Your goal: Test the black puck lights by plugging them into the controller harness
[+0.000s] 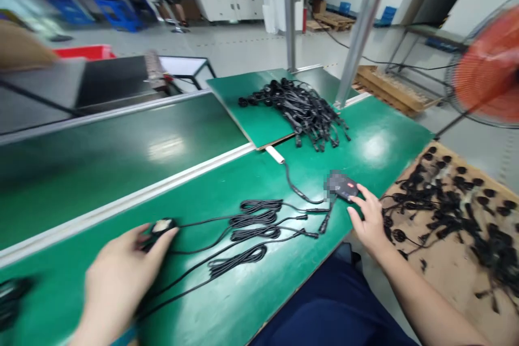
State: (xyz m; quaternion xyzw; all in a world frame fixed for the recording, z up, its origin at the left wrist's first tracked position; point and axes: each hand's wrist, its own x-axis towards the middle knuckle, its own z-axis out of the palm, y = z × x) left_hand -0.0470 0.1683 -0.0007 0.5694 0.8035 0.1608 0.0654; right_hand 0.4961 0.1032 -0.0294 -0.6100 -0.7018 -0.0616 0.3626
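Our left hand (117, 281) pinches a round puck (161, 225); our right hand (368, 219), fingers spread, touches a smooth black controller (345, 187) by coiled cables (255, 221).

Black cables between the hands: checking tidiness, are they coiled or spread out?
Coiled: the cables lie in four tight bundles.

Green workbench (284, 281), coiled black cables (255, 221), black control box (343, 186), green board (259, 119) bearing cable pile (304, 108)

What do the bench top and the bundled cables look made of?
Bench top: seemingly a glossy green mat over board, since lights glare on it. Bundled cables: probably matte black rubber or plastic jacket; they bend in soft loops.
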